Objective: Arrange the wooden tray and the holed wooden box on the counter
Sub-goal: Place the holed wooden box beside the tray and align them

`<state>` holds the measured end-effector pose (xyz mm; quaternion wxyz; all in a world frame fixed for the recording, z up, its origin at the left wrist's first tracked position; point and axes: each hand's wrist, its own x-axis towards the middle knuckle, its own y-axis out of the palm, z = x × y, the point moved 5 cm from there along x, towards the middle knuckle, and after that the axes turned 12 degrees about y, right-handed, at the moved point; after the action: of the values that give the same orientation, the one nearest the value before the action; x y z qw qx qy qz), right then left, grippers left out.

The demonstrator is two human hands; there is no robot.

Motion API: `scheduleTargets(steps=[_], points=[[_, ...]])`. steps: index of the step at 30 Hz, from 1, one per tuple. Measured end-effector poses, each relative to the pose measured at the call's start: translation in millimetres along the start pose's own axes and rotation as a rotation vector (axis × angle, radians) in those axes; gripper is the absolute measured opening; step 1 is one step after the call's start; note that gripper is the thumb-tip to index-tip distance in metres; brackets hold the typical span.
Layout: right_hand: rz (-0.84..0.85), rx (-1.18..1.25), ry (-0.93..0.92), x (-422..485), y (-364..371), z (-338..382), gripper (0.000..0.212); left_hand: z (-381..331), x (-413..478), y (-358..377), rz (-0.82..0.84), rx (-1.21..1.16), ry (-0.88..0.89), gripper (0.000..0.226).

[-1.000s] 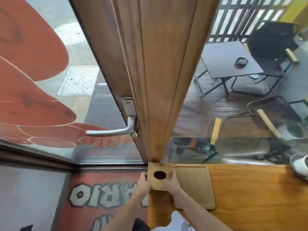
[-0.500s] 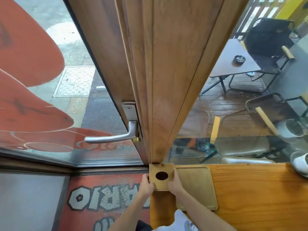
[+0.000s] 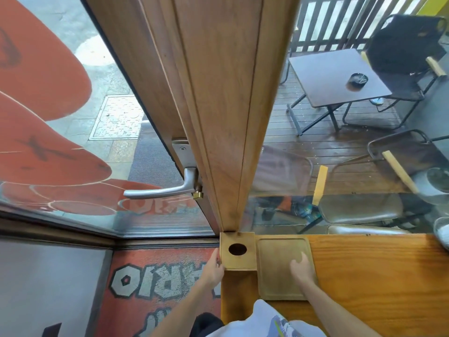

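The holed wooden box (image 3: 245,260), square with a round dark hole in its top, stands in the counter's far left corner against the wooden door post. My left hand (image 3: 213,267) lies against its left side, fingers spread along the edge. The flat wooden tray (image 3: 277,263) lies directly right of the box, their sides touching. My right hand (image 3: 301,267) rests flat on the tray's right part, fingers apart, gripping nothing. Both sit on the orange wooden counter (image 3: 379,283).
A wide wooden door post (image 3: 218,113) rises straight behind the box, with a metal door handle (image 3: 160,190) to its left. Glass panes flank it. At the counter's far right edge stand glass vessels (image 3: 441,231). Left of the counter the floor drops away.
My right hand left the box's right side and moved right onto the tray. The box slid back into the corner against the post. My left hand stayed on the box's left side.
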<state>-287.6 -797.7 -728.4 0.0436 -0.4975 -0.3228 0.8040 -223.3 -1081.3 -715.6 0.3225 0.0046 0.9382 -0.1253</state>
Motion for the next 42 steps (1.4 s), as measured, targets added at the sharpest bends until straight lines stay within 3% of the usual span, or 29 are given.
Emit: scheduleTargets(steps=[3,7,23,32,36,39,42], points=[[-0.033,-0.107,0.055,27,-29,-15,0.065,2,7,1,0.009,0.0,-0.008,0.051],[0.077,-0.239,0.091,51,-30,-28,0.069,6,13,3,0.002,0.015,-0.028,0.058],[0.116,-0.267,0.115,82,-13,-44,0.071,0,10,-6,0.0,0.077,0.014,0.056],[0.023,-0.408,0.122,41,-17,-23,0.074,-7,6,-4,0.014,0.093,-0.034,0.054],[-0.163,-0.597,-0.23,-20,12,28,0.079,-14,4,5,0.027,0.134,-0.11,0.055],[-0.152,-0.648,-0.507,-66,50,58,0.07,-17,2,8,0.027,0.128,-0.136,0.057],[-0.088,-0.729,-0.593,-87,77,62,0.064,-18,0,4,0.037,0.146,-0.153,0.057]])
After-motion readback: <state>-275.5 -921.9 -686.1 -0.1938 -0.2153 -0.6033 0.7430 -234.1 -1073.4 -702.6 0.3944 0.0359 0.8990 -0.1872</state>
